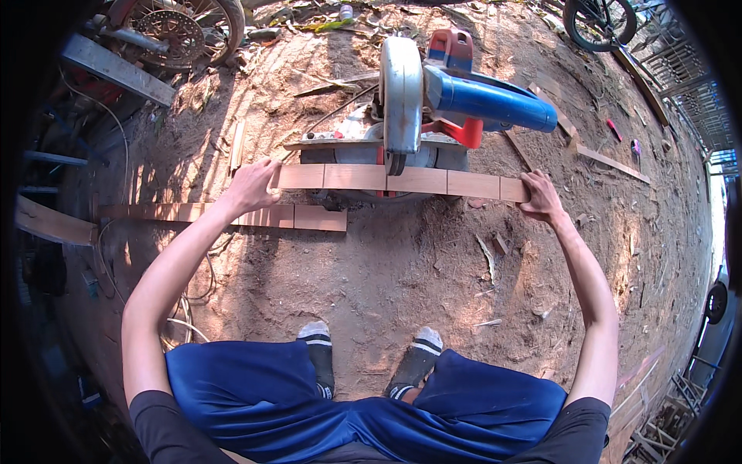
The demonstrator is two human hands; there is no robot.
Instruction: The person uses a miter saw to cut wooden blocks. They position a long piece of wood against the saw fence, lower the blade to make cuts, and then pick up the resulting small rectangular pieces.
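Outdoors, on dirt ground [371, 271], a blue-handled chop saw [403, 97] with a marked strip across it.
Over the near edge of the saw's metal base [452, 159] lies the long wooden strip [417, 181], crossed by dark lines, overhanging left and right; the left hand's [253, 185] fingers are clamped on its left end, the right hand's [542, 197] on its right.

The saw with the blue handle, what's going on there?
A person holds a wooden strip with crosswise lines at the saw, left grip on one end, right grip on the other. The strip's middle sits by the saw's rounded guard. Neither grip is on the blue handle. Another lined strip lies to the left.
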